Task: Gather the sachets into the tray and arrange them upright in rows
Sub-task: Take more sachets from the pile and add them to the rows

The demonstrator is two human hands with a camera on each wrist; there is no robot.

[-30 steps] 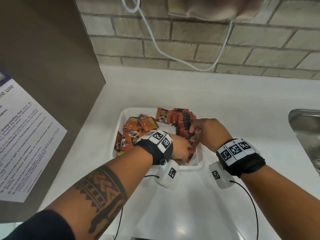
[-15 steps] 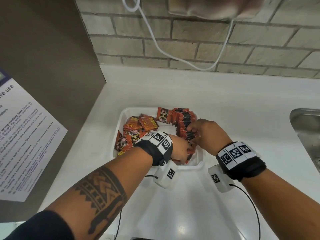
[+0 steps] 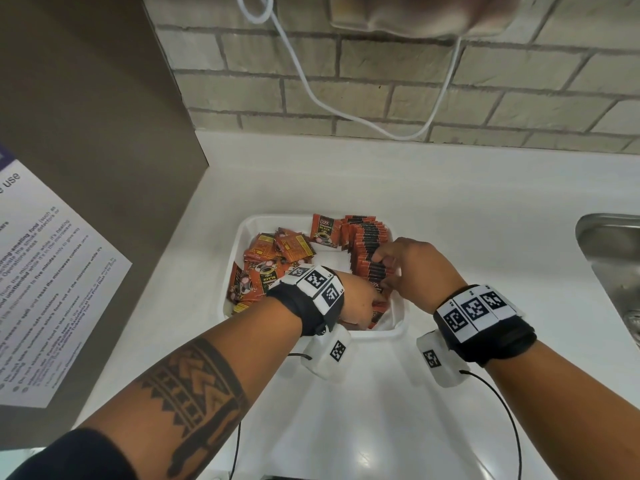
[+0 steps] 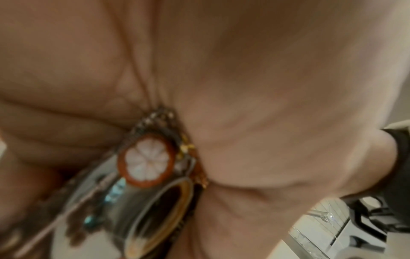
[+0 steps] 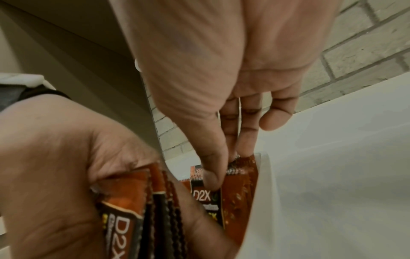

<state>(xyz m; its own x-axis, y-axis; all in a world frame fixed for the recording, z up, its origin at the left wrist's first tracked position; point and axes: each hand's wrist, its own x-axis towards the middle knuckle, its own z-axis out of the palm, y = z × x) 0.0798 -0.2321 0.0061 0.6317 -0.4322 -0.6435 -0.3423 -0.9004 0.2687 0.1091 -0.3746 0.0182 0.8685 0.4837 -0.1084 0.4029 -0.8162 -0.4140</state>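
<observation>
Your right hand [image 3: 414, 268] pinches a sachet [image 5: 207, 198] at the row [image 3: 369, 251] along the tray's [image 3: 242, 233] right wall, while your left hand [image 3: 360, 306] grips a bundle [image 5: 142, 215] at its near end.

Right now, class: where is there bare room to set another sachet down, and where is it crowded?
Bare: tray floor between loose pile and upright row; counter between tray and sink. Crowded: row's near end, where left hand and right hand work.
</observation>
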